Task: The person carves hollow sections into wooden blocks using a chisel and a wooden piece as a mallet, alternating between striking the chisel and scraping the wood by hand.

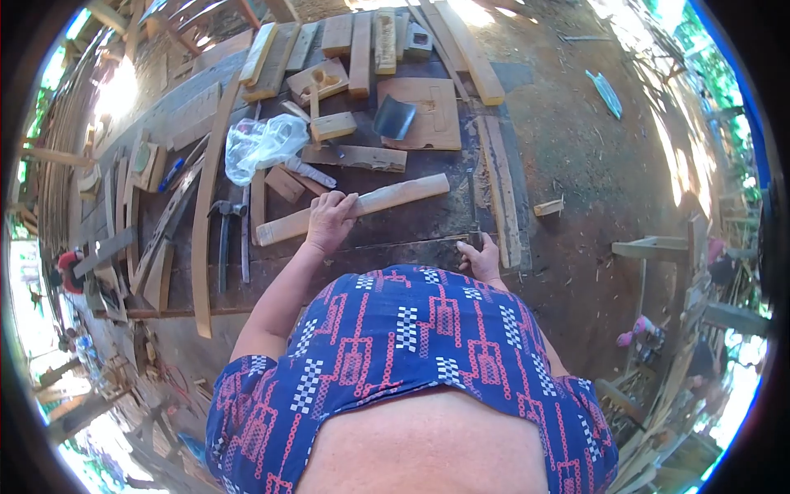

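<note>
My left hand (331, 221) is closed over a pale wooden bar (399, 194), fingers wrapped across its left part. The bar lies slantwise on the dark workbench (428, 229), its right end higher in view. To the right of it, my right hand (482, 258) grips the lower end of a dark narrow tool (471, 198), which points away from me. Its exact kind does not show clearly. A clear plastic bag (263, 146) and a wrapped, light-coloured handle (313, 173) lie just beyond my left hand.
Left of the bar lie a claw hammer (224, 247) and a long curved plank (211, 206). Several wood blocks and a flat board (440, 115) with a dark metal sheet (394, 118) fill the far side. A rough plank (499, 193) runs along the bench's right.
</note>
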A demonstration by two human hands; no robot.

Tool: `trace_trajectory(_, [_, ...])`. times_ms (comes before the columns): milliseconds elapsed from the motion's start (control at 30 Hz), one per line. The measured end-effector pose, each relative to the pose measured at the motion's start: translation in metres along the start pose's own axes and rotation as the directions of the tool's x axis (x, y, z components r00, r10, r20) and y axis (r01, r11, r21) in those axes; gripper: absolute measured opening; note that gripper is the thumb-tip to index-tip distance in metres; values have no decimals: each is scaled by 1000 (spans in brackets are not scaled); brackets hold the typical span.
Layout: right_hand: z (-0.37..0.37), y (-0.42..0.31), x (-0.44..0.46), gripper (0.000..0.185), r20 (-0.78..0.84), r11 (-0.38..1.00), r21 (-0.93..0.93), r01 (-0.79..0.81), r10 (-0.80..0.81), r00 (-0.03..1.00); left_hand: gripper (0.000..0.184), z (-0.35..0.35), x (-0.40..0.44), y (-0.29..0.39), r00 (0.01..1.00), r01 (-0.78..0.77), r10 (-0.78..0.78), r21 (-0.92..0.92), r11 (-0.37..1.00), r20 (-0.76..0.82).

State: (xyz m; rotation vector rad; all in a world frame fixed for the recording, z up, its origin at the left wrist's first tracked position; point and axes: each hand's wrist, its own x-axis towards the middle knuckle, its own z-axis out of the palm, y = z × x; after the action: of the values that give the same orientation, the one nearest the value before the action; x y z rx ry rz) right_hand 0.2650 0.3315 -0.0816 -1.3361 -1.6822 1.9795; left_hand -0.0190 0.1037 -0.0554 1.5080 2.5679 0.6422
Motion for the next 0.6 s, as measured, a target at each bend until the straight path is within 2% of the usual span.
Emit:
trace_trajectory(300, [-1,5,6,27,38,998,36,-61,59,998,51,9,-27,-12,960,254,-246,49,966,-135])
trace_trajectory(400, [1,3,6,26,28,999,-4,-48,48,998,51,14,-30,-16,955,249,-246,-2,968,-165])
trace_trajectory(467, [0,1,6,25,47,999,-7,-49,49,998,51,11,-30,-18,973,192,-189,6,981,-132])
trace_trajectory(600, [6,-9,0,25,34,1000,-19,-20,21,999,49,-2,-33,-23,954,219,-219,-22,975,-206])
